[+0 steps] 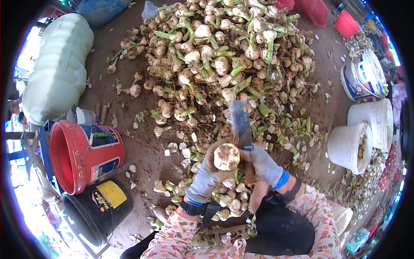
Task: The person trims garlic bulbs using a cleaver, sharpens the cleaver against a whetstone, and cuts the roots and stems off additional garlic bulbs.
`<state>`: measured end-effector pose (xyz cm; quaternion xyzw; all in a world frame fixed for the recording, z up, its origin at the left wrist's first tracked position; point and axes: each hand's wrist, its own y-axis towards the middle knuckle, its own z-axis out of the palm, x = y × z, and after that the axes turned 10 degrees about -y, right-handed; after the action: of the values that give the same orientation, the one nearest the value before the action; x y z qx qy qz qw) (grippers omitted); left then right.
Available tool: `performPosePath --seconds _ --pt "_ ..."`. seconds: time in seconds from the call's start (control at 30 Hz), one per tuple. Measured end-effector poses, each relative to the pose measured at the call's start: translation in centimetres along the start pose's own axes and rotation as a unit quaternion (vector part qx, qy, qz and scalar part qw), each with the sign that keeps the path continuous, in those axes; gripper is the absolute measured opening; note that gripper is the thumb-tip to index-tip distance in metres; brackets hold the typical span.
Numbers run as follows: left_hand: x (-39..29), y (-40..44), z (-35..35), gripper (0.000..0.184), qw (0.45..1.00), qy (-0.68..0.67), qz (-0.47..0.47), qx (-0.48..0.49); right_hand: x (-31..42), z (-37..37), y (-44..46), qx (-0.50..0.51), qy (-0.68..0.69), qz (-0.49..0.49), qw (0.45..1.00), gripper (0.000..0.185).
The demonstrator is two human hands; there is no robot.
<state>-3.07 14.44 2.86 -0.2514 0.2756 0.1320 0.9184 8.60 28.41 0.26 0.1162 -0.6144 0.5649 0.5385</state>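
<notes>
My left hand (204, 175), in a grey glove with a blue cuff, is closed around a pale garlic-like bulb (227, 157) with brown roots and soil on it. Close beside it on the right, my gloved right hand (264, 163) grips a wide-bladed knife (240, 123), its blade pointing up and away from me. The blade looks slightly blurred. Beyond both hands rises a large heap of bulbs (222, 67) with cut green stalks. More trimmed bulbs (233, 203) lie below my hands, near my legs.
At left are a red bucket (82, 156), a black bucket (98, 211) and a large pale sack (60, 69). White buckets (348, 146) stand at right, with a lidded one (364, 75) behind. Peel and stalk scraps (282, 125) litter the ground.
</notes>
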Motion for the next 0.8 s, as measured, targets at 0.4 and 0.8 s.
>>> performPosePath --seconds 0.4,0.8 --pt "0.3 -2.3 -1.9 0.072 0.993 0.111 0.039 -0.03 3.8 0.6 -2.5 -0.043 -0.621 -0.361 0.694 0.033" --pt "-0.5 -2.6 -3.1 0.068 0.992 0.058 0.018 0.108 -2.3 -4.2 2.6 -0.132 -0.682 -0.103 0.712 0.013"
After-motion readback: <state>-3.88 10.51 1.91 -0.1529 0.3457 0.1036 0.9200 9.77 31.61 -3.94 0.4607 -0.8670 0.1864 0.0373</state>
